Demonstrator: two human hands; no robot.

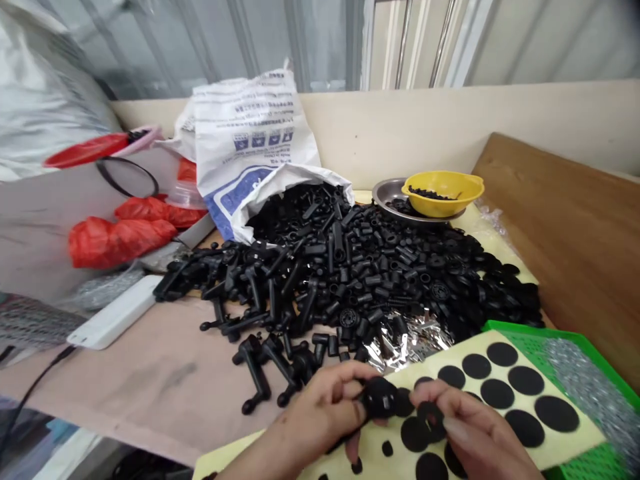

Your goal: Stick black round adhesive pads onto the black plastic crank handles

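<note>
Near the bottom edge of the head view, my left hand (327, 410) is closed around a black round plastic part (380, 398). Just to its right, my right hand (475, 427) pinches a small black ring-like disc (431, 420) between thumb and fingertips. Both hands are over a pale yellow backing sheet (570, 448) that carries several black round stickers (526, 381). Beyond the hands lies a heap of thin shiny metal pieces (410, 337). Black crank-shaped plastic handles (257, 373) lie left of it.
A large pile of black plastic parts (370, 267) spreads from a white printed sack (250, 133). Behind it, a yellow bowl (467, 190) sits on a metal dish (383, 193). A green basket (520, 327) with small silvery pieces stands at right; a white power strip (117, 313) lies left.
</note>
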